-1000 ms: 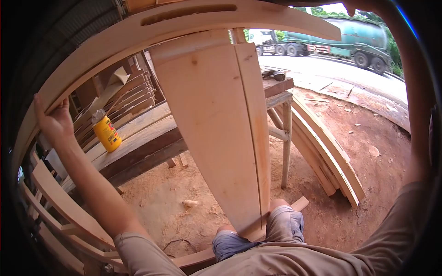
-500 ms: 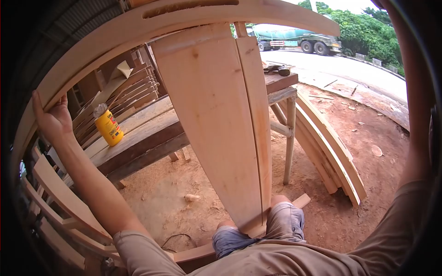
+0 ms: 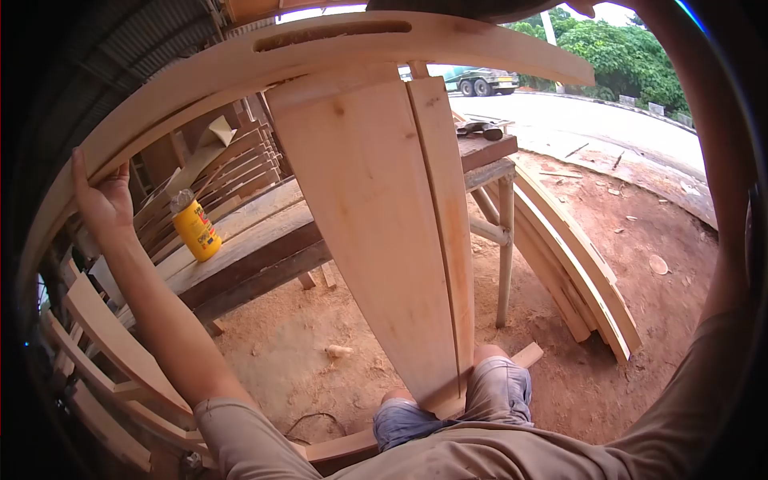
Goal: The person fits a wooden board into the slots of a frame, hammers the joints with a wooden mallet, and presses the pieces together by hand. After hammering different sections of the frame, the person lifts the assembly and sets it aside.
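Observation:
My left hand grips the left end of a curved wooden rail, thumb on the near face and fingers behind. The rail has a long slot cut in it near the top of the view. Below it, a wide wooden board and a narrow wooden strip stand side by side, their upper ends at the rail and their lower ends between my knees. My raised right hand barely shows at the top edge, beside a dark object that is mostly cut off; it seems to hold this.
A yellow bottle stands on the wooden bench at left. A dark tool lies on the bench's right end. Curved wooden pieces lean at right, and more lie at left. A truck is on the road.
My right hand has moved left along the top, and a dark object has appeared above the rail. My left hand keeps its grip. The truck has moved left, partly behind the boards.

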Demonstrator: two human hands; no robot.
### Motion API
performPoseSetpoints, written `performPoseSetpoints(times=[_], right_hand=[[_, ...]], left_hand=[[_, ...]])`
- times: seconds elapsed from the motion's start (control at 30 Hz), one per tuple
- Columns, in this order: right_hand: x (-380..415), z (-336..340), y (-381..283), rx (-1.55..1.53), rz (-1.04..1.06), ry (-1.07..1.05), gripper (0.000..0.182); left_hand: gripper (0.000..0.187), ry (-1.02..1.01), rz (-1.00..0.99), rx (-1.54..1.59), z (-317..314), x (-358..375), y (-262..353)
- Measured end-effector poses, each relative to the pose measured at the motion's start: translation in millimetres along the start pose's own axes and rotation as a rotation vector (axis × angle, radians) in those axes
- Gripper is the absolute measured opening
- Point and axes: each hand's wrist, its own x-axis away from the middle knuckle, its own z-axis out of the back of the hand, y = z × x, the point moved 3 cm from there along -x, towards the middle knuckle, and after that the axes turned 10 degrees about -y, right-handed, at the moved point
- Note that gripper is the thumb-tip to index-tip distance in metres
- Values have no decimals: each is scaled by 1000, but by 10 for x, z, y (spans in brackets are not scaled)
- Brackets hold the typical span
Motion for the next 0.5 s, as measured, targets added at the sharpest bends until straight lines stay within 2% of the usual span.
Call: performPoseSetpoints(times=[0.07,0.13,0.17,0.23,0.27,0.5], right_hand=[[-19,-108,-11,7,23,-22,33],[-61,-180,8,13,-144,-12,38],[-86,-206,70,8,-139,-4,38],[-143,-235,199,-99,-83,213,41],[-118,-225,197,-98,-67,242,41],[148,-81,-237,45,4,289,41]], left_hand=[[49,41,15,-24,-6,51,-36],[49,31,25,-15,26,67,-65],[48,27,32,-7,56,76,-57],[48,37,23,-19,38,130,-47],[48,44,14,-14,23,151,-56],[45,47,0,-5,-7,180,-20]])
